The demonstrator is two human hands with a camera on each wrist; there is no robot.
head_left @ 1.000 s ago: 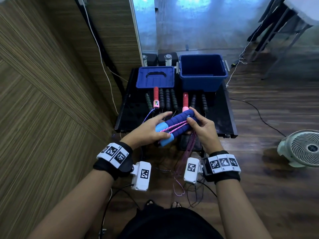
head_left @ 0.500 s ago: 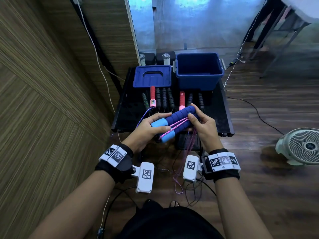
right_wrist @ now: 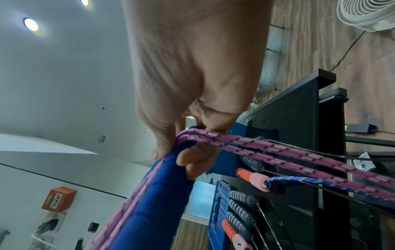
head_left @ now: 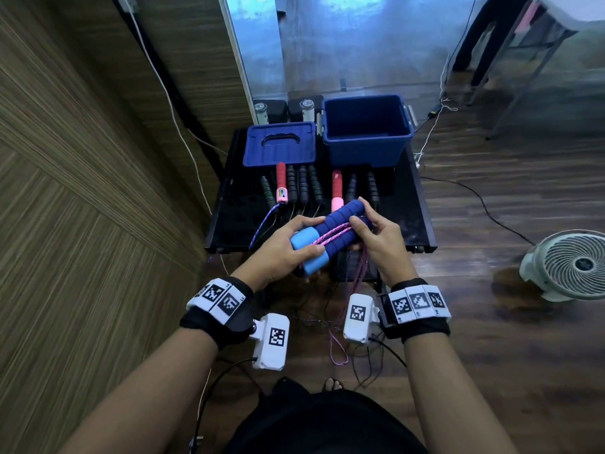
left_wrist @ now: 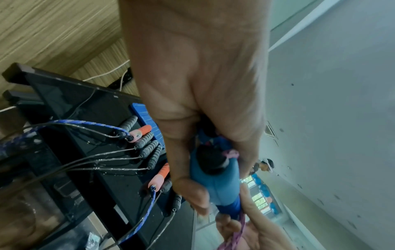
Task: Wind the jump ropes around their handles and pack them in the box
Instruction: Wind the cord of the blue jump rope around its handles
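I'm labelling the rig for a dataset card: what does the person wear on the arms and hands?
Both forearms are bare, with no sleeves or gloves. The left hand and right hand each have a black wrist strap carrying a band of white tiles printed with black square markers. A white boxy camera unit, also bearing a marker, sits at each wrist, and thin dark cables trail from them.

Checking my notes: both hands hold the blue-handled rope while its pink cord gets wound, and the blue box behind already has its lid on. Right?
Not quite: the blue box is open, and its lid lies beside it on the table, as the head view shows. The rest stands.
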